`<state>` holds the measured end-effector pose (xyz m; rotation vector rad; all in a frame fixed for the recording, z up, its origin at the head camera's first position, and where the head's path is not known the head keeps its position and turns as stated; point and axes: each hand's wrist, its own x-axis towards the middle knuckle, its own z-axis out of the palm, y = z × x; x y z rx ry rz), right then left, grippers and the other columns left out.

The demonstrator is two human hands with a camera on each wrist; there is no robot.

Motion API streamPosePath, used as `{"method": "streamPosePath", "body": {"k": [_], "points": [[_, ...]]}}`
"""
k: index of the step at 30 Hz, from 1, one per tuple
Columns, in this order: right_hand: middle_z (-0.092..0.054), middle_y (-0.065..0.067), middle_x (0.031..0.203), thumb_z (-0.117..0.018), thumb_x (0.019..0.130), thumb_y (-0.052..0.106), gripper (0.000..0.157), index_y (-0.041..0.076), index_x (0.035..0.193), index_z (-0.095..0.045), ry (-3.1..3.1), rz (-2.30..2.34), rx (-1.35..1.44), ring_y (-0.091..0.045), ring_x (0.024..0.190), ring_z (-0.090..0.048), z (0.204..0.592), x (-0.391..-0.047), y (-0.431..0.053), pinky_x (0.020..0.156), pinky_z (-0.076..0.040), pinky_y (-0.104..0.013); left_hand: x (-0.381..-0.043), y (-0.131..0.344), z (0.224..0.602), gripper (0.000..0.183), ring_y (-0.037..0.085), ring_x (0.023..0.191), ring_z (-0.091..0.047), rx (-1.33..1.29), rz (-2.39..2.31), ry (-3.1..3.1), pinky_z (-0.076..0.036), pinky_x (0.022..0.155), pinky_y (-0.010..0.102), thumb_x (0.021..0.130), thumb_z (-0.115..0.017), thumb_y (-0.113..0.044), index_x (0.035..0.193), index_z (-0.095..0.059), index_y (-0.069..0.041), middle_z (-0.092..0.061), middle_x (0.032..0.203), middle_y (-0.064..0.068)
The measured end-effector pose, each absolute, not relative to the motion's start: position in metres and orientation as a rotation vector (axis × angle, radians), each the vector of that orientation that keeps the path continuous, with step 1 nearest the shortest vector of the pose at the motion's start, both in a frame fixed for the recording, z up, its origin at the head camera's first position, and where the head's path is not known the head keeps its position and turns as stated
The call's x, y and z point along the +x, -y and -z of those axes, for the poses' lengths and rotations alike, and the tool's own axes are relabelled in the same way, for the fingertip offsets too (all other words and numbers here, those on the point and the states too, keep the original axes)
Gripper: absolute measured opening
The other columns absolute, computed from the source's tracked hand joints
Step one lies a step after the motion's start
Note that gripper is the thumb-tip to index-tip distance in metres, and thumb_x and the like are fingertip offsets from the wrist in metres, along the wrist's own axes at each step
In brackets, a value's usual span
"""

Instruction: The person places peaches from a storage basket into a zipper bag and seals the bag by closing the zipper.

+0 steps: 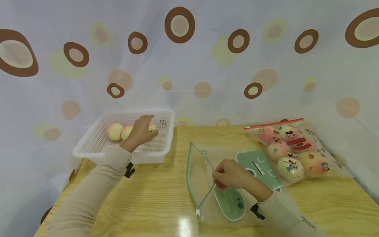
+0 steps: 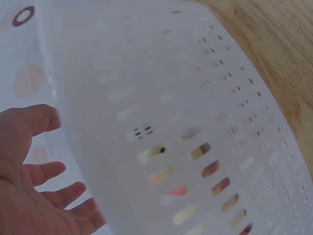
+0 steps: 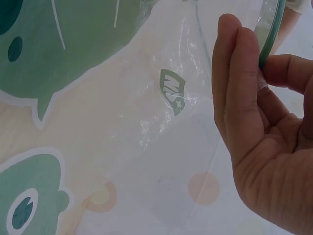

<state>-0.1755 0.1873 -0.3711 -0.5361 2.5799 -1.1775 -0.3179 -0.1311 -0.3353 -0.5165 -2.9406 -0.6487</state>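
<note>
My left hand [image 1: 141, 131] is over the white perforated basket [image 1: 165, 148], fingers spread and gently bent above the peaches. One peach [image 1: 114, 131] lies at the left in the basket. Another peach [image 1: 126, 132] is partly covered by my hand, and a third peach [image 1: 152, 126] shows just behind the fingers. In the left wrist view, the fingers hold nothing beside the basket's rim. My right hand [image 1: 229, 174] pinches the green zip edge of a clear zip bag [image 1: 231, 204] with green cartoon prints. The bag lies on the table, its mouth held apart toward the left.
At the right lies a second zip bag [image 1: 299, 144] with a red seal and cartoon prints, filled with several peaches. A white zip slider [image 1: 198, 212] sits at the near corner of the green-edged bag. Spotted cloth [image 1: 189, 65] hangs behind the wooden table [image 1: 142, 187].
</note>
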Motion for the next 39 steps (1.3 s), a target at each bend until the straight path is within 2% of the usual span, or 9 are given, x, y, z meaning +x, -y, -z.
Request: {"method": "streamPosePath", "body": {"k": [3, 9, 12, 16, 21, 24, 31, 36, 39], "points": [[-0.064, -0.002, 0.055, -0.052, 0.084, 0.007, 0.027, 0.001, 0.063, -0.068, -2.574, 1.180, -0.528, -0.012, 0.049, -0.062, 0.371, -0.176, -0.187, 0.049, -0.054, -0.027, -0.324, 0.134, 0.345, 0.072, 0.052, 0.134, -0.026, -0.487, 0.535, 3.010, -0.028, 0.106, 0.061, 0.091, -0.059, -0.021, 0.147, -0.025, 0.007, -0.024, 0.148, 0.033], [-0.064, -0.003, 0.056, -0.052, 0.085, 0.006, 0.027, 0.000, 0.064, -0.068, -2.553, 1.180, -0.537, -0.012, 0.050, -0.062, 0.372, -0.176, -0.185, 0.050, -0.054, -0.028, -0.333, 0.136, 0.359, 0.083, 0.051, 0.140, -0.009, -0.366, 0.495, 3.177, -0.032, 0.100, 0.066, 0.091, -0.059, -0.026, 0.151, -0.010, 0.004, -0.003, 0.155, 0.029], [-0.064, -0.003, 0.055, -0.052, 0.085, 0.006, 0.027, 0.001, 0.063, -0.068, -2.552, 1.175, -0.544, -0.012, 0.050, -0.062, 0.373, -0.176, -0.185, 0.050, -0.054, -0.027, -0.337, 0.138, 0.367, 0.088, 0.050, 0.141, -0.001, -0.328, 0.494, 3.230, -0.027, 0.102, 0.068, 0.091, -0.061, -0.028, 0.152, -0.005, 0.003, 0.004, 0.156, 0.028], [-0.064, -0.003, 0.056, -0.051, 0.085, 0.006, 0.027, 0.000, 0.063, -0.068, -2.542, 1.182, -0.543, -0.012, 0.050, -0.062, 0.372, -0.176, -0.184, 0.050, -0.054, -0.028, -0.338, 0.140, 0.375, 0.094, 0.051, 0.141, 0.000, -0.325, 0.427, 3.265, -0.023, 0.107, 0.066, 0.090, -0.063, -0.029, 0.151, -0.001, 0.006, 0.005, 0.155, 0.031], [-0.064, -0.004, 0.056, -0.052, 0.085, 0.006, 0.027, -0.001, 0.065, -0.068, -2.531, 1.193, -0.536, -0.013, 0.051, -0.063, 0.371, -0.176, -0.184, 0.050, -0.055, -0.028, -0.339, 0.141, 0.380, 0.096, 0.053, 0.139, -0.007, -0.310, 0.366, 3.255, -0.028, 0.105, 0.064, 0.090, -0.064, -0.029, 0.150, 0.001, 0.007, 0.000, 0.152, 0.036], [-0.064, -0.004, 0.057, -0.052, 0.085, 0.006, 0.027, -0.001, 0.065, -0.068, -2.537, 1.192, -0.529, -0.014, 0.051, -0.063, 0.371, -0.175, -0.184, 0.050, -0.055, -0.028, -0.339, 0.140, 0.382, 0.095, 0.056, 0.134, -0.015, -0.299, 0.344, 3.237, -0.035, 0.098, 0.063, 0.088, -0.067, -0.028, 0.149, -0.005, 0.009, -0.005, 0.147, 0.041], [-0.064, -0.004, 0.056, -0.052, 0.085, 0.006, 0.027, 0.001, 0.063, -0.067, -2.537, 1.192, -0.517, -0.013, 0.051, -0.063, 0.372, -0.174, -0.184, 0.051, -0.056, -0.031, -0.337, 0.137, 0.383, 0.078, 0.054, 0.134, -0.017, -0.362, 0.474, 3.202, -0.048, 0.085, 0.052, 0.087, -0.067, -0.015, 0.145, -0.021, 0.011, 0.000, 0.148, 0.037], [-0.064, -0.003, 0.056, -0.052, 0.086, 0.007, 0.028, 0.001, 0.062, -0.067, -2.550, 1.198, -0.527, -0.013, 0.051, -0.062, 0.372, -0.175, -0.185, 0.052, -0.056, -0.033, -0.338, 0.134, 0.383, 0.058, 0.052, 0.120, -0.037, -0.482, 0.394, 3.103, -0.045, 0.091, 0.054, 0.091, -0.058, -0.010, 0.133, -0.030, 0.018, -0.031, 0.134, 0.039], [-0.064, -0.003, 0.056, -0.052, 0.086, 0.007, 0.028, 0.001, 0.063, -0.067, -2.551, 1.203, -0.532, -0.013, 0.051, -0.062, 0.372, -0.175, -0.185, 0.052, -0.056, -0.032, -0.340, 0.134, 0.385, 0.049, 0.049, 0.110, -0.042, -0.465, 0.347, 3.075, -0.046, 0.087, 0.053, 0.093, -0.056, -0.011, 0.128, -0.036, 0.017, -0.037, 0.126, 0.038]]}}
